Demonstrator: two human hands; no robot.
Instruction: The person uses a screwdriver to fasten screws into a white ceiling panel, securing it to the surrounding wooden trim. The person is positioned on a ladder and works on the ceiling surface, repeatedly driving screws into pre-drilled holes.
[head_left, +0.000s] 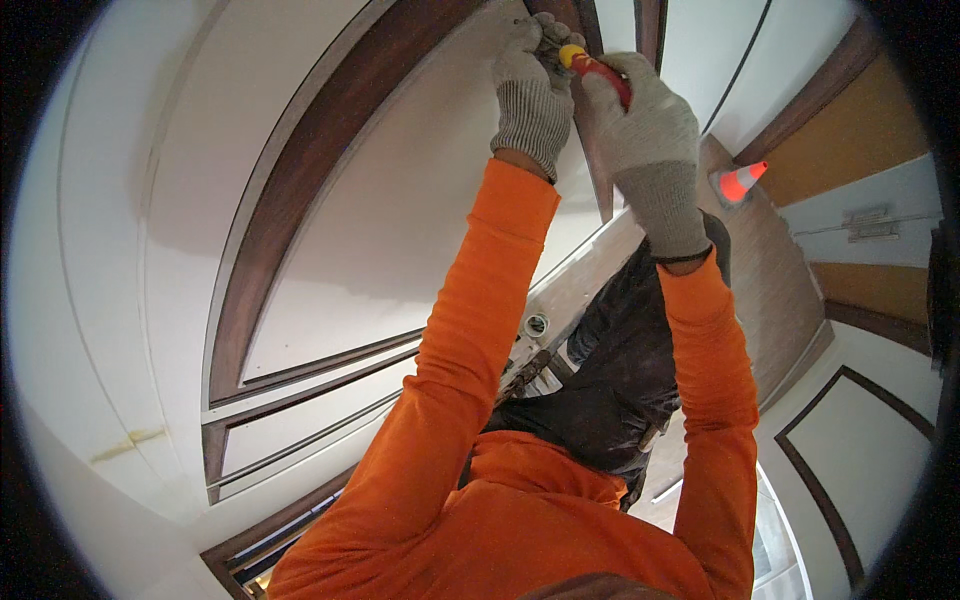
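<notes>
Both of my hands wear grey knit work gloves and are raised at the top of the view, against a white panel (410,190) framed in dark wood trim (290,190). My right hand (645,120) is closed round the red handle of a screwdriver (598,72), whose yellow collar points toward my left hand. Just left of it, my left hand (535,75) has its fingers bent together by the trim, close to the tool's front end. What those fingers pinch is too small to make out.
An orange traffic cone (742,182) with a pale band stands on the floor (775,260) to the right. Below my arms lie a small round container (536,325) and some tools (525,375). Framed wall panels (860,450) line the right side.
</notes>
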